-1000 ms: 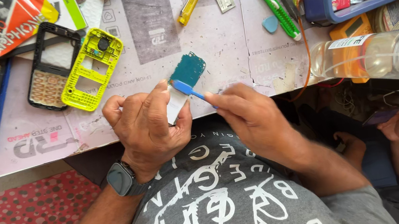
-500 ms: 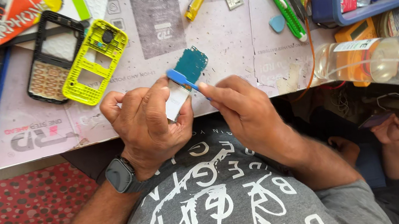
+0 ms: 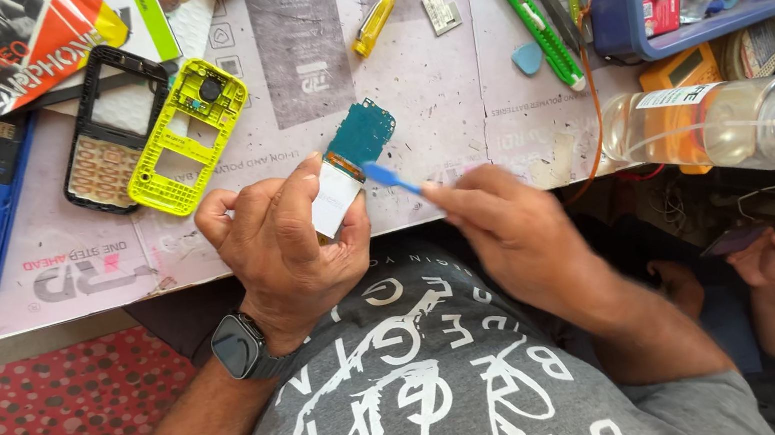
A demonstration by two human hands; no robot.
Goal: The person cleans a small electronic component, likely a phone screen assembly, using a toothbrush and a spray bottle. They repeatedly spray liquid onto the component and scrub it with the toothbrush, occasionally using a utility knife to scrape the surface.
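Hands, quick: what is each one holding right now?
Left hand: closed on the teal circuit board with its white screen panel.
Right hand: closed on a thin blue plastic tool, tip near the board.

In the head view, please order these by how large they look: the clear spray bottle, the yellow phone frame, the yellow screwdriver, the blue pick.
1. clear spray bottle
2. yellow phone frame
3. yellow screwdriver
4. blue pick
All lie on the table, so nearness hardly matters.

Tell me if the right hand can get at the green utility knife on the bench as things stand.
Probably yes: the green utility knife lies uncovered beyond the right hand, nothing between, but that hand holds a blue brush.
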